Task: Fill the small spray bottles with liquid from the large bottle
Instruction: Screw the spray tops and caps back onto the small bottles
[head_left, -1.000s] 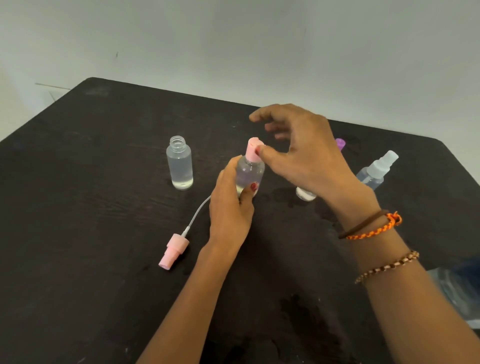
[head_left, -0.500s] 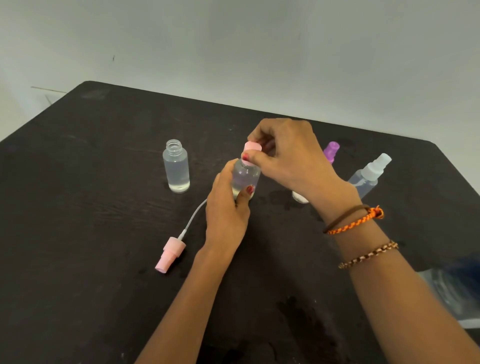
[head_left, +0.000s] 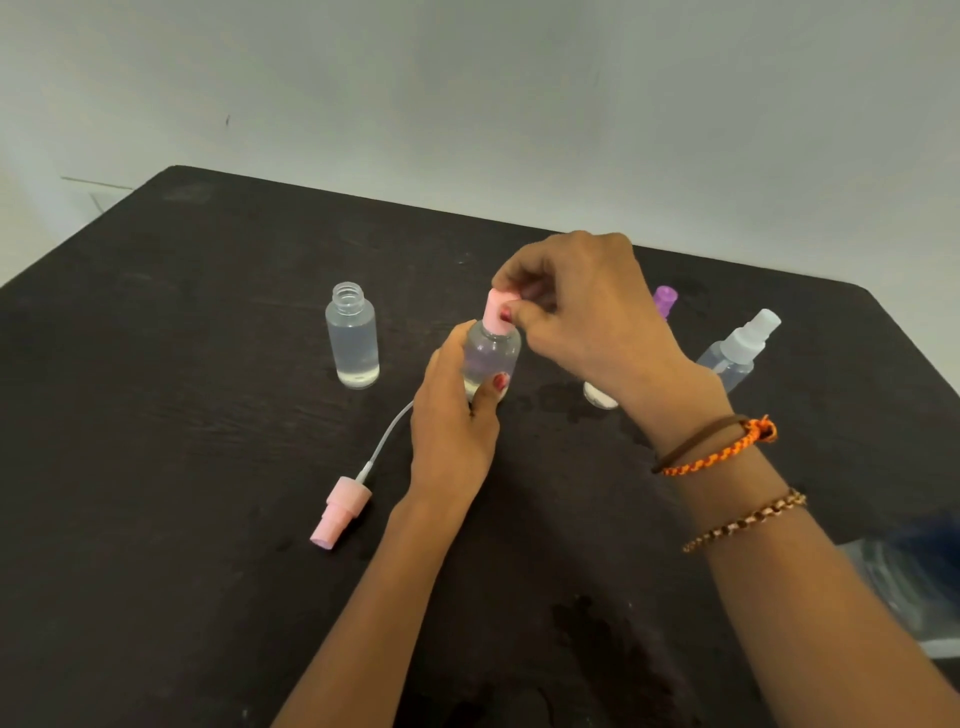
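Note:
A small clear spray bottle (head_left: 491, 353) with a pink top (head_left: 497, 310) stands upright at the middle of the black table (head_left: 182, 519). My left hand (head_left: 452, 415) grips its body from the near side. My right hand (head_left: 587, 317) pinches the pink top between thumb and fingers. An uncapped small bottle (head_left: 352, 336), nearly full of clear liquid, stands to the left. A loose pink spray head (head_left: 340, 512) with its white tube lies in front of it. The large bottle (head_left: 904, 592) shows partly at the right edge, behind my right forearm.
A purple-topped bottle (head_left: 665, 299) is mostly hidden behind my right hand. A white-topped spray bottle (head_left: 740, 348) stands at the far right. Wet patches mark the table near the bottles and at the near edge. A pale wall rises behind the table.
My right hand came down from an open hover and closed its thumb and fingers on the pink top. My left hand has kept its hold on the bottle.

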